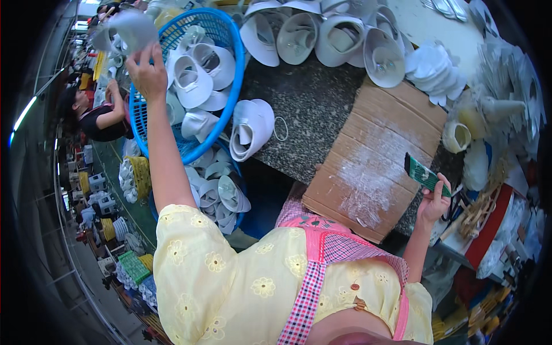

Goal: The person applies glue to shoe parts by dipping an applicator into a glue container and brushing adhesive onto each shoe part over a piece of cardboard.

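Note:
My left hand [148,75] is stretched far out to the left, over the rim of a blue plastic basket [237,57]. A white curved piece like a sun visor [133,30], smeared by motion, is pinched at its lower edge by the fingers. Several white visors [192,83] lie loosely in the basket. My right hand [435,200] grips a flat green brush [422,173] with a dark tip, held above the right side of a cardboard sheet [397,109]. White smears cover the middle of the cardboard.
White visors [298,37] line the far side of the speckled dark table [287,86]. One visor stack [252,129] stands beside the basket. Flat white pieces [436,72] are piled at the far right. A second basket with visors [221,190] sits lower. A person [98,112] works at far left.

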Demonstrator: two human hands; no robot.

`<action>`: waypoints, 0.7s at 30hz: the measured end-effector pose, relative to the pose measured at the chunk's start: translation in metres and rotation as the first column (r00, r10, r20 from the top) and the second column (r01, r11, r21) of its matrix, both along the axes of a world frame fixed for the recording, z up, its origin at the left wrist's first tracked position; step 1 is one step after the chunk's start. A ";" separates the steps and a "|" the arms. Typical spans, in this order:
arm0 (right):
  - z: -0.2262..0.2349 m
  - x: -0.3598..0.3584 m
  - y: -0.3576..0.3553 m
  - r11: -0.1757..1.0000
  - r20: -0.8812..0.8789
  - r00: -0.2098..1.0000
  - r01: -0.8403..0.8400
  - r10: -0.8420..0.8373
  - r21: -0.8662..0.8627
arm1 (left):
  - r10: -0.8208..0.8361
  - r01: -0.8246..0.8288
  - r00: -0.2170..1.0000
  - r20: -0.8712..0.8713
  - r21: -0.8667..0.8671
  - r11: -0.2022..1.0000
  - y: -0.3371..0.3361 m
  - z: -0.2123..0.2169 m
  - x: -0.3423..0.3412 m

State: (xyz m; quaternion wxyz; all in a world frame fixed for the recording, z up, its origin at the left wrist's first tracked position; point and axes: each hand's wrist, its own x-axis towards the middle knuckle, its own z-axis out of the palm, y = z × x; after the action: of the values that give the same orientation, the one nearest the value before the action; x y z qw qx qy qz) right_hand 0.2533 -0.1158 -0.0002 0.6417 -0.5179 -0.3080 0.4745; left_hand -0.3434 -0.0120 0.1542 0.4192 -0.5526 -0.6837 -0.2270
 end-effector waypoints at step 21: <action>0.010 -0.058 0.021 0.977 0.127 0.969 -0.214 0.211 0.005 | -0.032 0.301 0.870 0.492 -0.478 0.825 -0.139 -0.152 0.161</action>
State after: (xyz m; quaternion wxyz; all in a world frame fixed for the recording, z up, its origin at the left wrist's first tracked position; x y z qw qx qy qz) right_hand 0.1957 -0.0950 0.0103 0.5714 -0.5047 -0.4059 0.5040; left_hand -0.1824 -0.1513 0.0023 0.0488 -0.6366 -0.7467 -0.1868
